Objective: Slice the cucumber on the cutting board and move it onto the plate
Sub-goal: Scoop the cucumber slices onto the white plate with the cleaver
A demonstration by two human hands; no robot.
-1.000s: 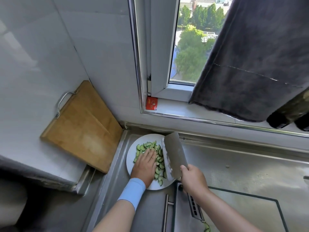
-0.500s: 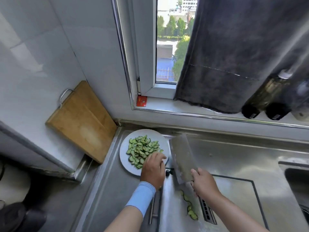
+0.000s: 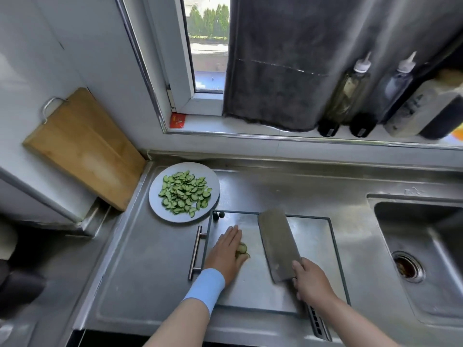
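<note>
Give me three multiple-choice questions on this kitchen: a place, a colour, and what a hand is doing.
1. Where is the plate of cucumber slices? A in the sink; B on the counter by the far left corner of the cutting board; C on the windowsill.
2. What colour is the left wrist's band? A red; B light blue; C black.
3. What is the right hand doing? A resting empty; B lifting a bottle; C gripping the cleaver.
B, it sits on the steel counter; B, the band shows pale blue; C, its fingers curl at the cleaver's base.
</note>
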